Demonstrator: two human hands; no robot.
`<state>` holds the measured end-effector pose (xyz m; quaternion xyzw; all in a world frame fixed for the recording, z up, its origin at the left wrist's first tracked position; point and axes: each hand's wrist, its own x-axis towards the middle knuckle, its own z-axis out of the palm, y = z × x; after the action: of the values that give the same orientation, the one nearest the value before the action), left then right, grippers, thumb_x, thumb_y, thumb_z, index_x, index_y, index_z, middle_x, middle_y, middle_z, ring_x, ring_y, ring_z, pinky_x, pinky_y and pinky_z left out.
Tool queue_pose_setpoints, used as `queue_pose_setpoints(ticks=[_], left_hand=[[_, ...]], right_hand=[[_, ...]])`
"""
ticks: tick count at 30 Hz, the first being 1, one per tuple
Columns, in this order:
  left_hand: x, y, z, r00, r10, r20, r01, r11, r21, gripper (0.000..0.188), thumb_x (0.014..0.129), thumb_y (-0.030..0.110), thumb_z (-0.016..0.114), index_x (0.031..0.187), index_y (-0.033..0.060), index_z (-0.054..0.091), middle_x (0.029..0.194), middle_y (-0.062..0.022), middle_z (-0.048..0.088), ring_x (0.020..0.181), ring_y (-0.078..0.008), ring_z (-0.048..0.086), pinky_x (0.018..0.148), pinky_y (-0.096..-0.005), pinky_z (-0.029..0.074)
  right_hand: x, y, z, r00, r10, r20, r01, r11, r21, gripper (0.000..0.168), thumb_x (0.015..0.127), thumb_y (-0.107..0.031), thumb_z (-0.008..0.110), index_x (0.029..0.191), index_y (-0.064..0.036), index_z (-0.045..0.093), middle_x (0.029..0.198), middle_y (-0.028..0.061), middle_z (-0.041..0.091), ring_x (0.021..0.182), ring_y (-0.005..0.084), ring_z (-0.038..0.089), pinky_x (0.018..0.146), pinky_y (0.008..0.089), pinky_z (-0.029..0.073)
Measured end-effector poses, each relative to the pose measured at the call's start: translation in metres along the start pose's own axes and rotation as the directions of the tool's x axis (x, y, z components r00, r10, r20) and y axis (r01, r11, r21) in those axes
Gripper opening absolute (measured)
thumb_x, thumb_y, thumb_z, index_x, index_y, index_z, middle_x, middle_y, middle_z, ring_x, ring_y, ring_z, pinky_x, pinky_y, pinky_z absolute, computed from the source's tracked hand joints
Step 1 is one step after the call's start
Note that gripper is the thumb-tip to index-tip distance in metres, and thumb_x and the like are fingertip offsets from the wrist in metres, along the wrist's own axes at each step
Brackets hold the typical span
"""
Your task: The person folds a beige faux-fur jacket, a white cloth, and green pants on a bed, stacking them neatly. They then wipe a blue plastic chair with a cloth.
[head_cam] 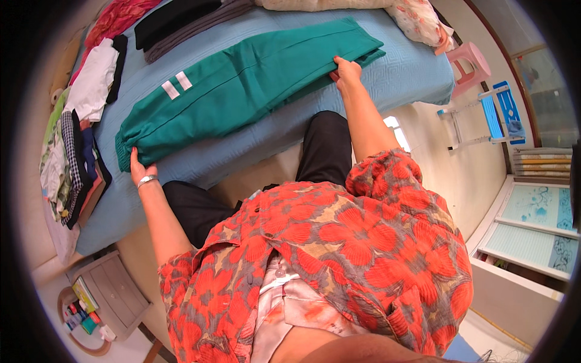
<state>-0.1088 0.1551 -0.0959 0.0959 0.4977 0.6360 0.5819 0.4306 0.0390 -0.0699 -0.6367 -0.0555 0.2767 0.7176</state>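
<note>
A pair of green trousers (236, 86) lies lengthwise across the bed, one leg over the other, with two white stripes on the upper side. At the gathered elastic waistband on the left, my left hand (143, 171) grips the edge, thumb on top. A silver bracelet circles that wrist. My right hand (347, 72) pinches the near edge of the trousers close to the leg hems, its other fingers partly hidden underneath. The light blue quilted bedspread (404, 81) is beneath the cloth.
Folded dark clothes (181, 27) lie at the bed's far side. Piled garments (75, 159) line the left end. A floral bedding bundle (420, 22) is at the far right. Beyond the bed stand a pink plastic stool (467, 68), a blue step stool (492, 113) and a grey nightstand (113, 295).
</note>
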Motion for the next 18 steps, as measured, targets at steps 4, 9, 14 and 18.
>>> queue_pose_setpoints(ticks=[4, 9, 14, 18], left_hand=[[0.002, 0.003, -0.003, 1.0, -0.021, 0.024, 0.021, 1.0, -0.007, 0.041, 0.078, 0.011, 0.066, 0.115, 0.0038, 0.053, 0.116, -0.01, 0.055, 0.107, -0.0297, 0.051, 0.093, -0.0499, 0.041], [0.004, 0.003, -0.006, 0.998, -0.022, 0.06, 0.022, 1.0, 0.0, 0.044, 0.078, 0.013, 0.065, 0.119, 0.0053, 0.05, 0.123, -0.0112, 0.05, 0.113, -0.0314, 0.046, 0.097, -0.0523, 0.035], [0.018, 0.005, -0.009, 0.999, -0.03, -0.034, 0.031, 0.999, 0.031, 0.039, 0.078, 0.011, 0.064, 0.115, 0.0038, 0.053, 0.118, -0.0118, 0.054, 0.108, -0.0311, 0.05, 0.093, -0.0516, 0.039], [0.025, 0.006, -0.013, 0.999, -0.019, -0.03, 0.019, 0.999, 0.027, 0.039, 0.079, 0.01, 0.064, 0.116, 0.0034, 0.052, 0.118, -0.0127, 0.054, 0.108, -0.032, 0.051, 0.093, -0.0527, 0.039]], right_hand=[[-0.015, 0.006, -0.004, 0.968, -0.252, 0.02, 0.251, 0.967, 0.047, 0.019, 0.077, -0.01, 0.063, 0.087, 0.002, 0.053, 0.083, 0.0098, 0.057, 0.069, 0.0178, 0.056, 0.052, 0.0315, 0.046], [-0.009, 0.025, -0.03, 0.989, 0.134, 0.067, -0.137, 0.99, 0.036, 0.018, 0.078, -0.011, 0.06, 0.092, -0.001, 0.052, 0.082, 0.0105, 0.058, 0.06, 0.0209, 0.057, 0.047, 0.0336, 0.047], [0.02, 0.005, -0.046, 0.983, 0.151, 0.105, -0.156, 0.987, 0.039, 0.016, 0.084, -0.017, 0.057, 0.096, -0.008, 0.052, 0.081, 0.0066, 0.058, 0.068, 0.02, 0.057, 0.061, 0.036, 0.049], [0.027, -0.014, -0.038, 0.982, 0.189, -0.015, -0.186, 0.977, 0.103, 0.018, 0.086, -0.018, 0.055, 0.1, -0.008, 0.052, 0.085, 0.0062, 0.058, 0.072, 0.0198, 0.057, 0.064, 0.0371, 0.049]])
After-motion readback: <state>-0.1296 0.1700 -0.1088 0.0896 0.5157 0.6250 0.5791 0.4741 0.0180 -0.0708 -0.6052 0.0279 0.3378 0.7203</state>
